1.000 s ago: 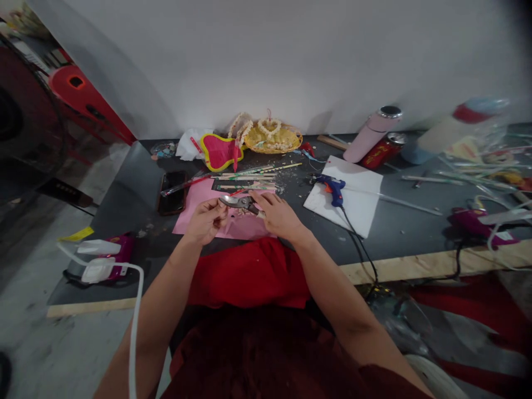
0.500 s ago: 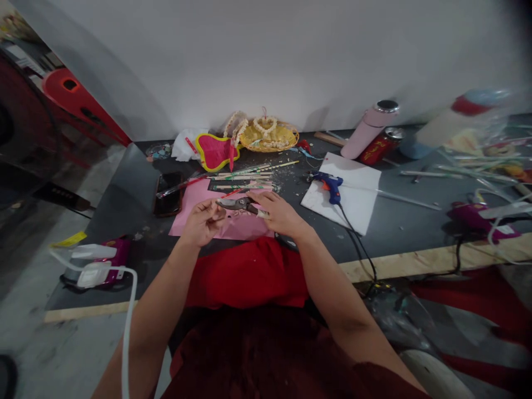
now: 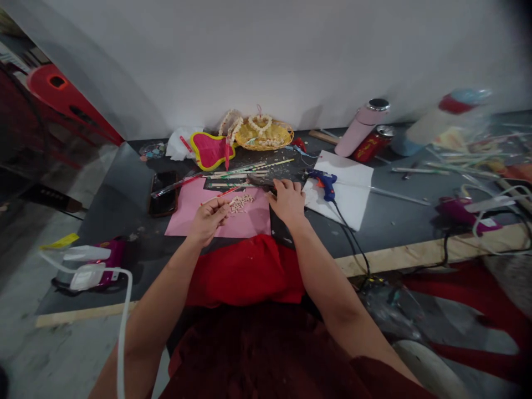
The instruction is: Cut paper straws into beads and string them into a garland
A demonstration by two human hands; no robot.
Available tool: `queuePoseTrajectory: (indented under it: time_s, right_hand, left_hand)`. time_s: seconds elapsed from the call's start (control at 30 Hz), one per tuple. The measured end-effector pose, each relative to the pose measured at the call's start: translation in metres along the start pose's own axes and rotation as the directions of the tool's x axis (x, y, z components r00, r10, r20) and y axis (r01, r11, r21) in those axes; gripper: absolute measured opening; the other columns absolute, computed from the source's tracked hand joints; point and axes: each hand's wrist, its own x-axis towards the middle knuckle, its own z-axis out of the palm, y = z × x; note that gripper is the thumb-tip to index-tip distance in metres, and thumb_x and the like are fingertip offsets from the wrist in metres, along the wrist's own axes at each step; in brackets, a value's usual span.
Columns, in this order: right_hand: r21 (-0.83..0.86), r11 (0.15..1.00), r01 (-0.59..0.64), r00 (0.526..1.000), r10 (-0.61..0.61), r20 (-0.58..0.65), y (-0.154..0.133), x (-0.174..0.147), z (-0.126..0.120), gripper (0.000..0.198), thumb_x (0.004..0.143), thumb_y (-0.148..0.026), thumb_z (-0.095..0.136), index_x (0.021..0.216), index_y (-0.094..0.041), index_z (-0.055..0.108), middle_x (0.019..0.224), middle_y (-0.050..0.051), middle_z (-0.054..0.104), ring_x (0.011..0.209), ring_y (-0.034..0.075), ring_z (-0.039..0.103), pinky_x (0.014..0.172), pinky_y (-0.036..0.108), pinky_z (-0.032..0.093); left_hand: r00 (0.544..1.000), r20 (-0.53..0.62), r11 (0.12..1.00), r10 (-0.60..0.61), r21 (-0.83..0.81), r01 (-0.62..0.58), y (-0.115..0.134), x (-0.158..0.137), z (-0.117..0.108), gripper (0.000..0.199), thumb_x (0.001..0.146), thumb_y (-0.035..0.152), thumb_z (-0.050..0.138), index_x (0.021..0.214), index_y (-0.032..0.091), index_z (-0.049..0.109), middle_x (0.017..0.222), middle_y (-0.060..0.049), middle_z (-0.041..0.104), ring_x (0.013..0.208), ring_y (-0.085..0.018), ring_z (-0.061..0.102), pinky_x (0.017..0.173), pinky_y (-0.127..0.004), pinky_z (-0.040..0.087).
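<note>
My left hand (image 3: 209, 220) hovers at the pink paper (image 3: 183, 208), thumb and fingertips pinched together. Whatever is in the pinch is too small to make out. Right beside these fingertips lies a pile of small pale cut pieces (image 3: 241, 204). My right hand (image 3: 290, 202) rests at the paper's right edge, its fingers spread over the handle end of the pruning shears (image 3: 258, 181). The shears' blades point left, and the handles are partly hidden by the hand. Behind them lie several thin patterned sticks (image 3: 236, 176) and a red stick (image 3: 228, 192).
A blue glue gun (image 3: 326, 182) lies on a white board (image 3: 353, 191) to the right. A phone (image 3: 163, 194) is at left. Behind stand a yellow basket (image 3: 266, 142), a pink bottle (image 3: 361, 127) and a red can (image 3: 375, 144). Purple devices (image 3: 112, 257) sit at both sides.
My right hand has moved right and away from my left, taking the shears to the back of the paper, and its fingers have spread. The pile of pieces is now uncovered.
</note>
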Motion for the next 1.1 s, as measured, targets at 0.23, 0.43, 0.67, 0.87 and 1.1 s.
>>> queuePoseTrajectory:
  time_s: [0.23, 0.43, 0.67, 0.87, 1.1]
  right_hand:
    - [0.740, 0.644, 0.195, 0.913, -0.394, 0.102, -0.034, -0.020, -0.003, 0.032, 0.092, -0.040, 0.046, 0.108, -0.017, 0.061, 0.102, 0.006, 0.066, 0.083, 0.014, 0.059, 0.072, 0.026, 0.046]
    - [0.829, 0.555, 0.062, 0.872, -0.434, 0.225, -0.041, -0.026, 0.008, 0.031, 0.090, -0.045, 0.049, 0.089, -0.017, 0.062, 0.077, 0.000, 0.060, 0.066, 0.010, 0.050, 0.061, 0.022, 0.039]
    - [0.851, 0.525, -0.017, 0.890, -0.381, 0.253, -0.044, -0.027, 0.009, 0.027, 0.086, -0.042, 0.055, 0.082, -0.017, 0.063, 0.072, -0.001, 0.061, 0.066, 0.010, 0.052, 0.062, 0.022, 0.040]
    - [0.923, 0.324, -0.206, 0.870, -0.372, 0.324, -0.048, -0.030, 0.012, 0.030, 0.082, -0.047, 0.060, 0.080, -0.017, 0.061, 0.063, -0.004, 0.056, 0.048, 0.007, 0.045, 0.046, 0.021, 0.038]
    - [0.907, 0.033, -0.420, 0.824, -0.405, 0.396, -0.050, -0.032, 0.007, 0.029, 0.076, -0.046, 0.069, 0.076, -0.018, 0.060, 0.064, -0.004, 0.056, 0.050, 0.006, 0.047, 0.047, 0.019, 0.039]
  left_hand:
    - [0.999, 0.039, 0.968, 0.035, 0.247, -0.044, -0.005, 0.000, 0.000, 0.019, 0.075, 0.033, 0.068, 0.077, 0.015, 0.064, 0.061, 0.002, 0.054, 0.050, -0.006, 0.041, 0.047, -0.018, 0.031]
    - [0.990, 0.084, 0.875, 0.110, 0.465, -0.136, -0.002, -0.001, 0.001, 0.012, 0.077, 0.029, 0.064, 0.075, 0.017, 0.064, 0.061, 0.002, 0.056, 0.053, -0.009, 0.045, 0.052, -0.020, 0.034]
    - [0.973, 0.118, 0.724, 0.200, 0.651, -0.228, -0.002, -0.002, 0.001, 0.008, 0.077, 0.023, 0.059, 0.075, 0.018, 0.064, 0.069, -0.001, 0.064, 0.062, -0.012, 0.053, 0.059, -0.022, 0.038]
    - [0.954, 0.196, 0.629, 0.226, 0.719, -0.296, -0.001, -0.005, -0.001, 0.011, 0.082, 0.024, 0.051, 0.080, 0.017, 0.061, 0.072, 0.000, 0.063, 0.066, -0.013, 0.053, 0.063, -0.024, 0.039]
    - [0.960, 0.172, 0.793, 0.219, 0.541, -0.278, 0.001, -0.008, 0.003, 0.019, 0.084, 0.033, 0.052, 0.075, 0.017, 0.057, 0.064, 0.002, 0.054, 0.058, -0.010, 0.045, 0.057, -0.023, 0.037]
